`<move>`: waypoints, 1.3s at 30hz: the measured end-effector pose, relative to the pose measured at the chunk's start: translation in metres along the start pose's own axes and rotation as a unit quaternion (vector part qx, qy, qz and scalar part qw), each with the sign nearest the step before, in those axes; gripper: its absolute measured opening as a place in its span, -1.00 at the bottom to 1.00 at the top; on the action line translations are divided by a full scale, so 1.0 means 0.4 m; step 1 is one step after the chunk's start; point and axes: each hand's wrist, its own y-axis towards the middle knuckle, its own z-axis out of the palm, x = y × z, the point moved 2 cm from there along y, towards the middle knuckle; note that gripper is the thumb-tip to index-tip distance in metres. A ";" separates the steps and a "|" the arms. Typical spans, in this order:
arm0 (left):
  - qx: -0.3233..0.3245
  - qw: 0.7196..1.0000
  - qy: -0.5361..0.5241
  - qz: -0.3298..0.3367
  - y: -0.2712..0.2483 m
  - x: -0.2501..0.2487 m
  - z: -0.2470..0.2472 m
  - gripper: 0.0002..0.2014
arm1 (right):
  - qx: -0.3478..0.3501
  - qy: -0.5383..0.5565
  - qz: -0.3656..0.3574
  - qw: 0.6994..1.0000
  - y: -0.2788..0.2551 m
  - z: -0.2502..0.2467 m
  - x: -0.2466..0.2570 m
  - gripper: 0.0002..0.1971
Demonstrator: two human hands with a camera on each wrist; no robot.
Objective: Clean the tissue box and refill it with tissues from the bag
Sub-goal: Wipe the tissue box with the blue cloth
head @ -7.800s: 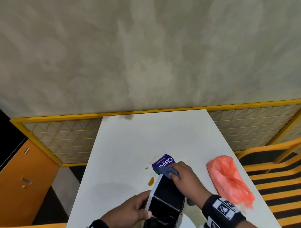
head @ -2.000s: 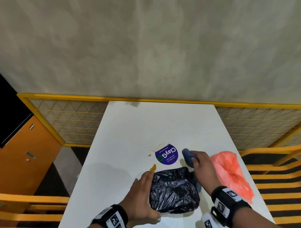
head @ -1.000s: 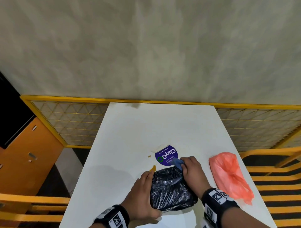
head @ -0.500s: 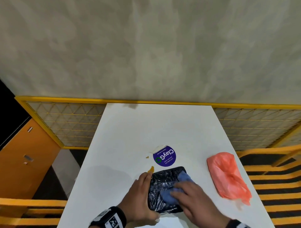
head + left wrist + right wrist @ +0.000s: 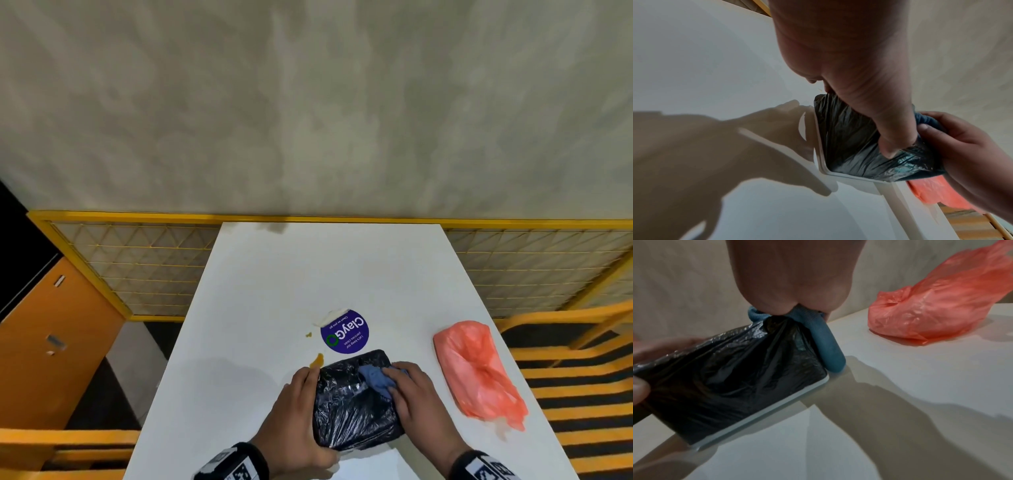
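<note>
The tissue box (image 5: 352, 407), wrapped in crinkled black plastic with a white rim, lies on the white table (image 5: 308, 274) near its front edge. My left hand (image 5: 298, 411) grips the box's left side, thumb on its near end (image 5: 894, 142). My right hand (image 5: 411, 394) presses a blue cloth (image 5: 373, 378) onto the box's top right part; the cloth (image 5: 824, 340) hangs over the box's edge (image 5: 735, 378). An orange-pink plastic bag (image 5: 476, 370) lies to the right of the box, apart from both hands; it shows again in the right wrist view (image 5: 937, 305).
A round purple "ClayGo" sticker (image 5: 344, 330) sits just beyond the box, with small orange stains (image 5: 318, 359) to its left. Yellow mesh railing (image 5: 137, 267) borders the table's far end. Orange slatted seats (image 5: 565, 359) flank the table.
My right hand with the blue cloth has slid from the box's near middle toward its far right part. The left hand keeps its hold on the box, which has stayed in place.
</note>
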 end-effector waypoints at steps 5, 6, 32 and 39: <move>0.009 0.999 -0.038 -0.010 0.002 -0.002 -0.011 0.38 | -0.055 0.083 0.098 0.990 0.020 -0.039 -0.021 -0.72; 0.011 0.998 -0.062 -0.020 0.005 -0.002 -0.019 0.35 | -0.077 0.100 0.131 0.983 0.023 -0.053 -0.030 -0.73; 0.103 0.565 -0.764 -0.293 -0.051 0.045 -0.172 0.07 | -0.129 0.316 0.062 0.938 0.126 -0.169 0.221 -0.73; 0.017 0.580 -0.756 -0.303 -0.076 0.058 -0.171 0.15 | -0.180 0.259 -0.038 0.948 0.127 -0.157 0.254 -0.72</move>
